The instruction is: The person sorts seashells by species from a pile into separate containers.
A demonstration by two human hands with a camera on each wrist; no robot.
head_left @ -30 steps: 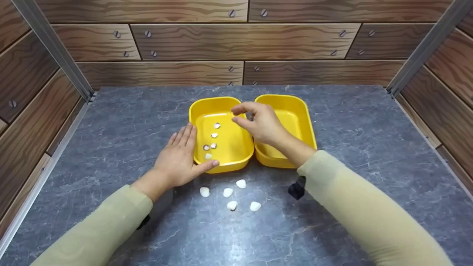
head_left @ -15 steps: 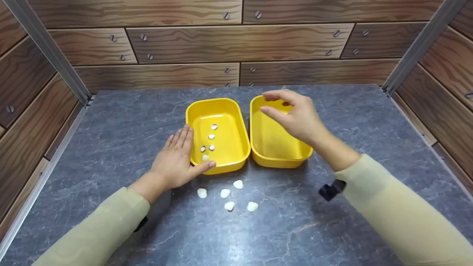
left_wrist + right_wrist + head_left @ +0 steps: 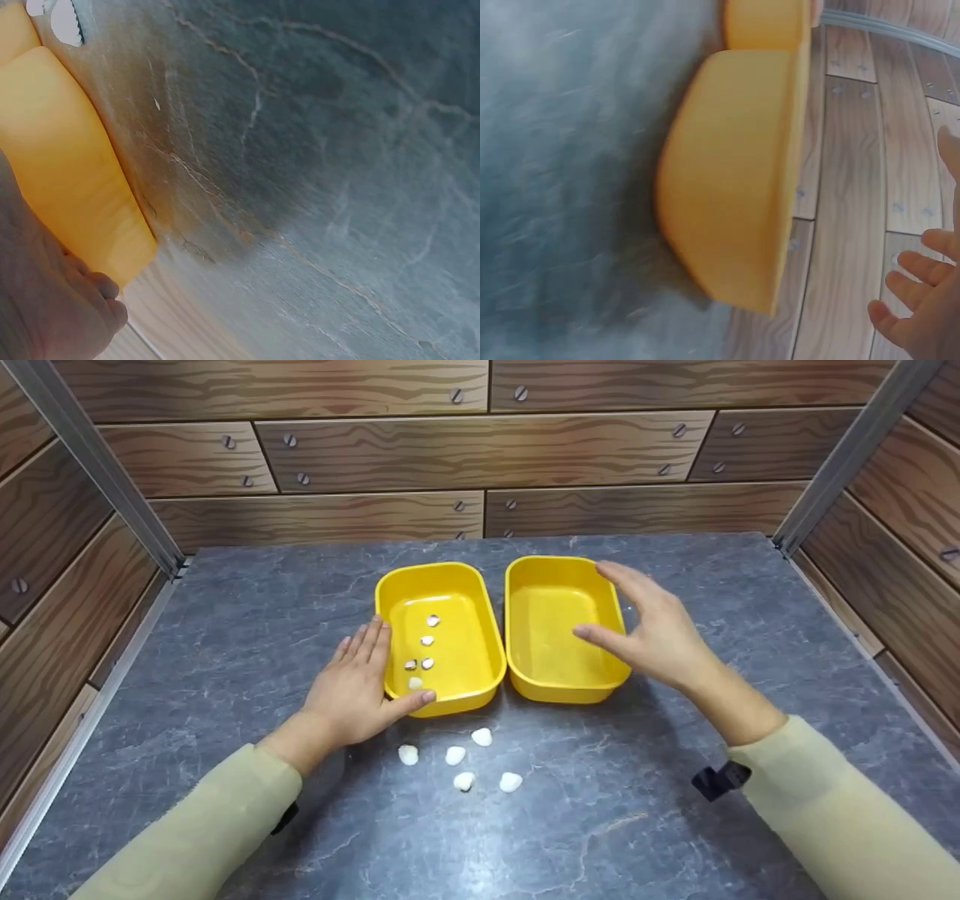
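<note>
My left hand (image 3: 349, 686) rests flat along the left side of the left yellow bin (image 3: 469, 660), its thumb lying over the near rim. Inside that bin lie several small shells (image 3: 427, 640), toward its left side. At the right, my right hand (image 3: 660, 630) hovers over the right edge of the other yellow bin (image 3: 559, 694), fingers spread and holding nothing. No shells show in that right bin. In the right wrist view the right hand (image 3: 922, 292) is apart from the bin wall (image 3: 727, 172). The left wrist view has the left hand (image 3: 52, 292) against the bin (image 3: 67, 150).
Several white shells (image 3: 455, 755) lie loose on the grey marbled table (image 3: 300, 825) in front of the bins. The two bins stand side by side. Wood-patterned walls (image 3: 360, 454) with metal corner posts (image 3: 832, 457) enclose the table at the back and sides.
My right hand has moved right, from above the left bin to the right bin's right edge, and its fingers have spread. The left hand stays on the left bin. The view has shifted slightly.
</note>
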